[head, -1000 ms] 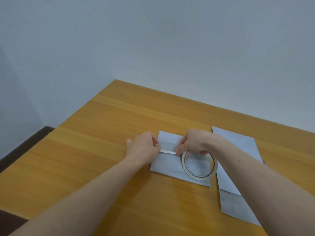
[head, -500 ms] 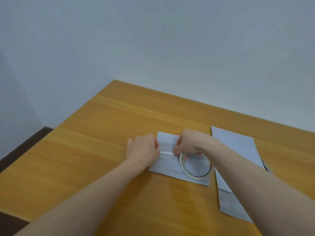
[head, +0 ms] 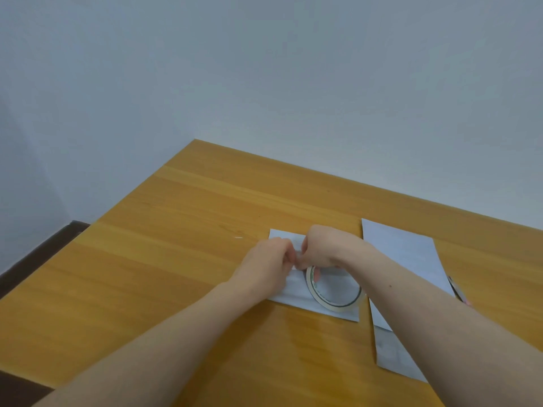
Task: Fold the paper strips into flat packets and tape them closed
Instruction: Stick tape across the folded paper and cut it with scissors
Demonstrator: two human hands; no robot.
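A folded white paper packet (head: 291, 298) lies flat on the wooden table (head: 176, 259). A roll of pale tape (head: 335, 301) rests on it, gripped at its far rim by my right hand (head: 326, 248). My left hand (head: 267, 265) sits just left of it, fingertips meeting the right hand's and pinching the short pulled end of tape. A longer white paper strip (head: 408, 254) lies to the right, partly under my right forearm.
A thin pen-like object (head: 457, 290) pokes out beside my right forearm, past the long strip. The table's left edge (head: 82, 233) drops to a dark floor, and a pale wall stands behind the far edge.
The stretch of tape between my hands has shortened: the hands were apart with a visible strip between them and now touch. The view has shifted slightly.
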